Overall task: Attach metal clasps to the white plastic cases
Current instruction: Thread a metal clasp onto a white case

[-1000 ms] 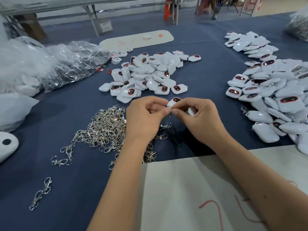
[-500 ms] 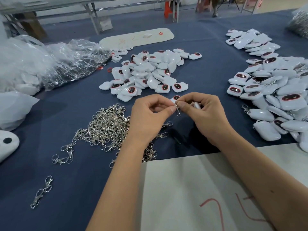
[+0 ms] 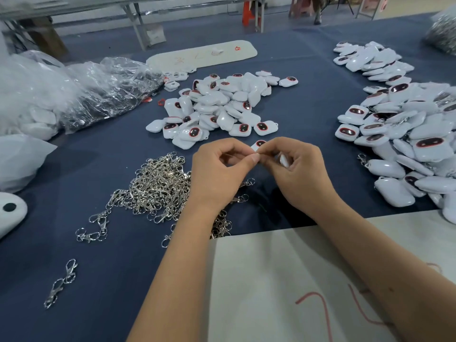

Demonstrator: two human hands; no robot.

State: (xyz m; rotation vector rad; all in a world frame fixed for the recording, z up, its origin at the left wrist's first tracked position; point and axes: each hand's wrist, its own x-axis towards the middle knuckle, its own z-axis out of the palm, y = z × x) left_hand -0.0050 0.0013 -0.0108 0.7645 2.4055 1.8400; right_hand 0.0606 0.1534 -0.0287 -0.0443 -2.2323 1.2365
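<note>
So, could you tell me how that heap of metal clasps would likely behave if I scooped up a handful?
The clasps lie hooked through one another, so a handful would probably drag neighbours along in floppy strings, like the linked ones trailing at the heap's left edge. Being shiny metal, they likely feel heavy for their size and a little slippery.

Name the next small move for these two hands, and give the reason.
Probably keep working the clasp's ring onto the case's loop. The right hand grips a white case, and the left hand pinches at its corner, thumb tips meeting; the clasp itself is hidden, so the joint looks unfinished.
</note>
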